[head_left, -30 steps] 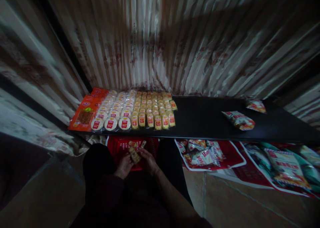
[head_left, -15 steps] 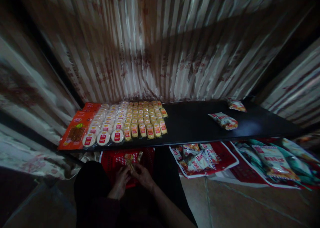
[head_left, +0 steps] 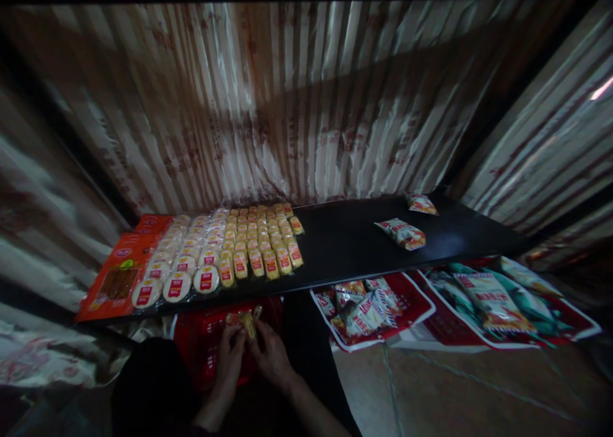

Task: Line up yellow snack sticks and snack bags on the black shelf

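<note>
My left hand [head_left: 232, 351] and my right hand [head_left: 272, 358] meet low in the view, over a red basket [head_left: 194, 344] below the shelf's front edge. Between their fingertips is a small yellow wrapped cake [head_left: 249, 326]; both hands grip it. Other small wrapped cakes seem to lie just behind it, too dim to separate well. On the shelf above, rows of the same kind of yellow wrapped cakes [head_left: 271, 262] stand packed together. To their left are rows of round white wrapped cakes [head_left: 179, 285].
An orange snack packet [head_left: 115, 274] lies at the left end of the black shelf [head_left: 335, 239]. Two snack bags [head_left: 403, 232] rest on its right part. On the tiled floor [head_left: 431, 386], a red basket [head_left: 416, 303] and another red basket [head_left: 575, 335] hold bagged snacks.
The view has tilted up and shifted slightly, so the shelf sits further left. Both hands have stayed together over the basket, with the yellow wrapped cake now raised between the fingertips.
</note>
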Motion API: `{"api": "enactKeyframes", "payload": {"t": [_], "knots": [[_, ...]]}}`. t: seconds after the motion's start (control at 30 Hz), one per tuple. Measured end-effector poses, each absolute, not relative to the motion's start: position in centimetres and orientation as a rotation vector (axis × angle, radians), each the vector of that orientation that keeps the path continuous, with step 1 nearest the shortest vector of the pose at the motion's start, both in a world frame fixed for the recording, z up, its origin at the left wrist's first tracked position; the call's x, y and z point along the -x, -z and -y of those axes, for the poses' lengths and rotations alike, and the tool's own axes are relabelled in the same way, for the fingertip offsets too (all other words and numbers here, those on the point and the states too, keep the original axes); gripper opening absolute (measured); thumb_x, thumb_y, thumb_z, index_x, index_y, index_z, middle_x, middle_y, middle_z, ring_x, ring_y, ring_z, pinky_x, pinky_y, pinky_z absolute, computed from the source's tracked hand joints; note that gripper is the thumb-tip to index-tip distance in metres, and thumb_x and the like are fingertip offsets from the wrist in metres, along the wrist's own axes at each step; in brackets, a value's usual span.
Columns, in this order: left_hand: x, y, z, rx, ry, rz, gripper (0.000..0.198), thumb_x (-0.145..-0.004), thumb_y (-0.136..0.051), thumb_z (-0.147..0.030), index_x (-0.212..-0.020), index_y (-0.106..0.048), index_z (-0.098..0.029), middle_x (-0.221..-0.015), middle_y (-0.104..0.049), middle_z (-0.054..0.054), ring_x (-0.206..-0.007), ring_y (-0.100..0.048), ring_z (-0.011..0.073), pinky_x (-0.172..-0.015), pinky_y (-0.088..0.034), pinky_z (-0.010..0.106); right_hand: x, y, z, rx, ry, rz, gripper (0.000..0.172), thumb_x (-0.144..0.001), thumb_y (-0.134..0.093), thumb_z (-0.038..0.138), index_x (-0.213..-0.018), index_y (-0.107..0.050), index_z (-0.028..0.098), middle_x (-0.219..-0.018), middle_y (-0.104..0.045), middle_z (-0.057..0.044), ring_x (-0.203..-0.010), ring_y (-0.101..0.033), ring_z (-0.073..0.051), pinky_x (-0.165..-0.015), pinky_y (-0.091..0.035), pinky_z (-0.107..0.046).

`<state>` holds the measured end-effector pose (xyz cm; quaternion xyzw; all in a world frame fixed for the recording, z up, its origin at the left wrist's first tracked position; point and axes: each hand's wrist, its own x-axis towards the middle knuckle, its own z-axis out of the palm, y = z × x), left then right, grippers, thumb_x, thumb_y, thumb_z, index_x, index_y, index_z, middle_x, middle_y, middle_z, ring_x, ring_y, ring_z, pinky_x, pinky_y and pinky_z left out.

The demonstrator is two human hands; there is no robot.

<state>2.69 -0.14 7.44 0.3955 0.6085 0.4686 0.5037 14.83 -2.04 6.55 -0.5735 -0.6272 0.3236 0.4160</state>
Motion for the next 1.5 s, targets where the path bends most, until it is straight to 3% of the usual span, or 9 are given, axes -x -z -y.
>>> {"api": "enactKeyframes", "payload": {"t": [0.4,0.77,1.2,1.37,1.5], "knots": [[-11.2,-15.3,0.1,-1.447,-0.993,-1.319,0.014,-0.079,-0.052,-0.028,-0.089,-0.059,-0.023,-0.098,-0.065,0.007,-0.094,-0.058,0.0218,-0.090,-0.044,0.036,-22.3,-11.5,2.1,1.456,-0.784,1.225,0.042,-0.086,-0.050,0.045,-0.118,-0.060,0.021,-0.115,-0.066,-0.010,-0.109,-0.059,-0.025,-0.097,-0.046,-0.038],[-17.0,-15.3,3.2,-1.615,-0.805,-1.169,0.036,-0.078,-0.046,-0.012,-0.111,-0.056,-0.018,-0.124,-0.053,0.010,-0.120,-0.046,0.0205,-0.109,-0.032,0.038,-27.3,-9.9,4.5,1.649,-0.740,0.941,0.057,-0.080,-0.049,0.059,-0.114,-0.061,0.016,-0.110,-0.068,-0.014,-0.105,-0.061,-0.030,-0.091,-0.048,-0.043],[-17.8,-17.1,-0.5,-1.727,-0.726,-1.009,0.040,-0.075,-0.045,-0.009,-0.112,-0.056,-0.020,-0.120,-0.057,0.009,-0.115,-0.050,0.0199,-0.106,-0.036,0.036,-28.7,-11.3,2.8,1.651,-0.699,0.884,0.061,-0.077,-0.051,0.061,-0.118,-0.058,0.016,-0.121,-0.063,-0.015,-0.115,-0.057,-0.030,-0.098,-0.044,-0.044],[-19.8,-19.0,-4.2,-1.732,-0.789,-0.984,0.036,-0.074,-0.047,-0.010,-0.106,-0.058,-0.022,-0.110,-0.062,0.008,-0.106,-0.055,0.0199,-0.099,-0.040,0.033,-30.8,-13.4,-0.5,1.561,-0.646,0.918,0.054,-0.080,-0.052,0.057,-0.116,-0.060,0.017,-0.116,-0.066,-0.012,-0.108,-0.060,-0.028,-0.094,-0.047,-0.041],[-21.9,-19.8,-7.5,-1.657,-0.794,-1.054,0.037,-0.075,-0.050,-0.013,-0.111,-0.057,-0.019,-0.115,-0.061,0.011,-0.109,-0.055,0.0223,-0.100,-0.039,0.035,-32.5,-15.0,-4.2,1.491,-0.653,0.920,0.055,-0.079,-0.053,0.056,-0.116,-0.059,0.016,-0.114,-0.067,-0.011,-0.107,-0.061,-0.028,-0.094,-0.046,-0.041]]}}
